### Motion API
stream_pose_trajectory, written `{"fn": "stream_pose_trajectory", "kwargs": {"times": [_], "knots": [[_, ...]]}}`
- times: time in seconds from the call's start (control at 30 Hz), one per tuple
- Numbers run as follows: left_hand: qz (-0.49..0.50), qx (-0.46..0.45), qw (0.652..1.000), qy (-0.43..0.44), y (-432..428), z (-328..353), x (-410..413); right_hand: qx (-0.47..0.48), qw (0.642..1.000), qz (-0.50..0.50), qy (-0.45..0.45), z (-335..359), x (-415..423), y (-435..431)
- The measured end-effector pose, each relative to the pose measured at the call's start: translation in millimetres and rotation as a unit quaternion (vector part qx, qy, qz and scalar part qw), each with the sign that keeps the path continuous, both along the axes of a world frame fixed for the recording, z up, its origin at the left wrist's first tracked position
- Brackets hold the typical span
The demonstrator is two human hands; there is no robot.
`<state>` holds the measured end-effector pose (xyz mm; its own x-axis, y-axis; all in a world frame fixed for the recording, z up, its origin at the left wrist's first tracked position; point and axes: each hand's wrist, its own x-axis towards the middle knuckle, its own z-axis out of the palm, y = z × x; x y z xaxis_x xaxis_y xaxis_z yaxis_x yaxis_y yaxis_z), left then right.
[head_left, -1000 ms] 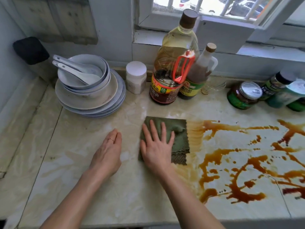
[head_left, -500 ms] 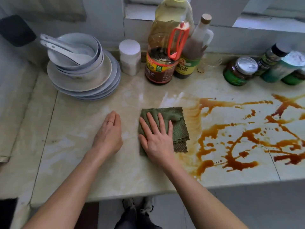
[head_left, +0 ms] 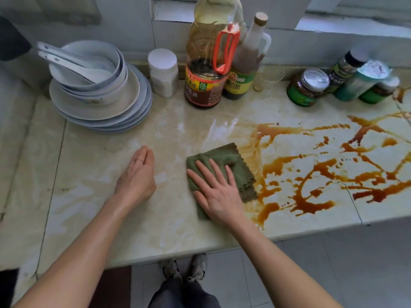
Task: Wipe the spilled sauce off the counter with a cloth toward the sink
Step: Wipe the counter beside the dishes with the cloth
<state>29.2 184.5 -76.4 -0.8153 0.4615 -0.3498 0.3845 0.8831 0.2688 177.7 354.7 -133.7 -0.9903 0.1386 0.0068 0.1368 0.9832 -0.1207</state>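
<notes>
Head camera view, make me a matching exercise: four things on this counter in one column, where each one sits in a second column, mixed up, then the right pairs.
1 green cloth
2 spilled sauce
3 stacked plates
4 white jar

A back left of the counter
B right of the green cloth
C under the right hand
D just left of the large bottle

Pairs: 1-C, 2-B, 3-A, 4-D

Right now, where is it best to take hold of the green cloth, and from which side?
Probably the bare far edge of the green cloth, pinched from above. It lies flat, folded, under the flat right hand; its far edge bunches into a ridge, while its right edge touches the sauce.
</notes>
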Motion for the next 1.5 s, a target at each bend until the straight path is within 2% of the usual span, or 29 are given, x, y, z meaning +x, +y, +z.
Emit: {"fn": "stream_pose_trajectory", "kwargs": {"times": [0.13, 0.23, 0.33, 0.43, 0.5, 0.57, 0.67, 0.8, 0.9, 1.03, 1.13, 1.3, 1.4, 1.5], "knots": [[-0.004, 0.006, 1.0, -0.002, -3.3, 1.9, -0.1, -0.004, 0.996, -0.088, -0.008, 3.1, 4.6, 30.7], [0.007, 0.017, 1.0, -0.005, -0.2, 3.1, 3.0, -0.032, 0.99, -0.14, 0.004, 4.3, 0.5, 1.0], [0.009, 0.045, 0.999, -0.013, 6.2, 5.0, 13.2, -0.023, 0.999, -0.047, 0.01, 3.2, 13.6, -33.1], [-0.015, 0.077, 0.997, -0.009, 14.3, 6.3, 31.3, -0.004, 0.999, 0.046, 0.019, 1.8, 29.3, -12.6], [-0.02, 0.088, 0.996, -0.01, 17.2, 7.6, 42.9, 0.011, 0.999, 0.035, 0.012, 0.4, 32.3, 9.4], [-0.018, 0.089, 0.996, -0.003, 18.5, 7.9, 54.1, 0.003, 1.0, -0.018, 0.002, 1.8, 31.8, 17.9], [-0.003, 0.086, 0.996, -0.005, 22.7, 3.8, 76.8, -0.028, 0.999, -0.041, 0.011, 3.8, 36.3, -3.3], [0.019, 0.091, 0.996, -0.016, 33.0, -3.8, 99.2, -0.024, 0.996, 0.087, 0.02, 2.5, 67.7, -22.2], [0.041, 0.096, 0.994, -0.009, 43.2, -3.2, 115.3, 0.003, 0.986, 0.163, 0.025, -0.1, 88.7, 20.2], [0.073, 0.089, 0.993, -0.01, 47.6, -0.5, 133.4, 0.016, 0.997, 0.071, 0.027, -3.2, 99.2, 72.6], [0.077, 0.065, 0.995, -0.022, 50.8, -2.5, 142.0, -0.005, 0.999, 0.028, 0.024, 1.7, 100.8, 52.4], [0.074, 0.031, 0.997, -0.017, 57.2, 2.0, 145.5, 0.002, 0.987, 0.162, -0.003, 1.5, 114.5, 14.1], [0.074, 0.02, 0.997, -0.02, 54.9, 1.7, 144.5, 0.03, 0.968, 0.247, -0.012, 1.7, 120.0, 47.6], [0.074, 0.023, 0.997, -0.02, 52.8, -0.3, 144.4, 0.03, 0.968, 0.25, -0.015, 2.5, 131.0, 90.6]]}}
